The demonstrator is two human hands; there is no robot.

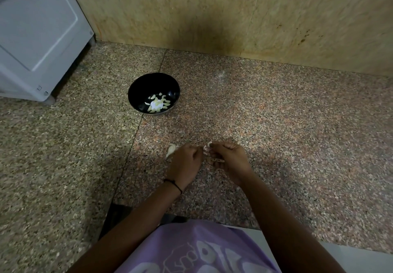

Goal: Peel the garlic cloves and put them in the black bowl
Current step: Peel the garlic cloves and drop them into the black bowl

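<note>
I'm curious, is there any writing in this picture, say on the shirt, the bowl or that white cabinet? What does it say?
Lavender shirt: a white print that looks like bubbly lettering, distorted and cut off by the bottom edge; not readable.
Black bowl: no text or mark visible.
White cabinet: no label or brand visible; the small fittings at its lower corner are too small to read.

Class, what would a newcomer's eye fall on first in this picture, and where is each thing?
The black bowl stands out at centre-left on the speckled counter, with pale peeled cloves in its bottom. Nearer the camera, the right hand pinches a garlic clove, the left hand curled close beside it.
</note>
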